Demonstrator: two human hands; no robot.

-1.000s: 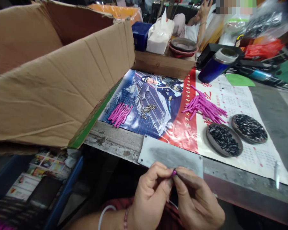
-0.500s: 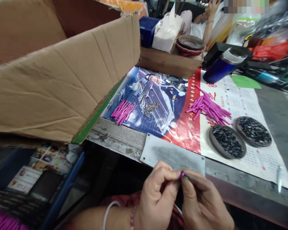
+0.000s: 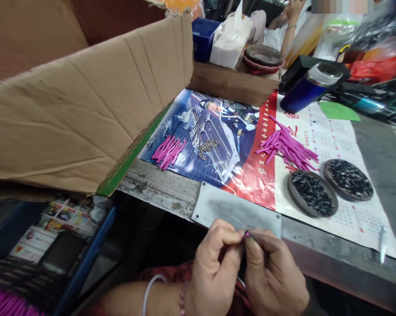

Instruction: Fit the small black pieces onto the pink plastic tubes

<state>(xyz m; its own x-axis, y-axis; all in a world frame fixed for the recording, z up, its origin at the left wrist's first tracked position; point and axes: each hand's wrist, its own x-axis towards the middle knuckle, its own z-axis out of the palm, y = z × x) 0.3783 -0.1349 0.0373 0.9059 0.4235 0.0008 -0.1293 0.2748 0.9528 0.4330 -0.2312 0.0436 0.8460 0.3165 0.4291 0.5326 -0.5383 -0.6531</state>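
My left hand (image 3: 215, 265) and my right hand (image 3: 275, 274) meet fingertip to fingertip in front of the table edge. Both are closed in a pinch on a slim magenta stick (image 3: 247, 234). Only a short bit of it shows, with a small dark part at its top; the fingers hide the rest. On the poster beyond lie a loose heap of magenta sticks (image 3: 286, 147) and a smaller row of magenta sticks (image 3: 169, 151). Between them is a patch of tiny metallic pieces (image 3: 208, 148). Small black pieces fill two round dishes, a nearer dish (image 3: 312, 193) and a farther dish (image 3: 348, 179).
A large cardboard box (image 3: 86, 114) takes up the left. A pale metal plate (image 3: 237, 210) lies at the table edge. Farther back stand a blue tumbler (image 3: 309, 90) and a tissue box (image 3: 230, 44). Another person's arm (image 3: 288, 35) shows behind. More magenta sticks (image 3: 10, 303) lie lower left.
Both hands have shifted slightly left and up. The right hand has turned a little, and less of the magenta stick shows between the fingertips. Things on the table stay put.
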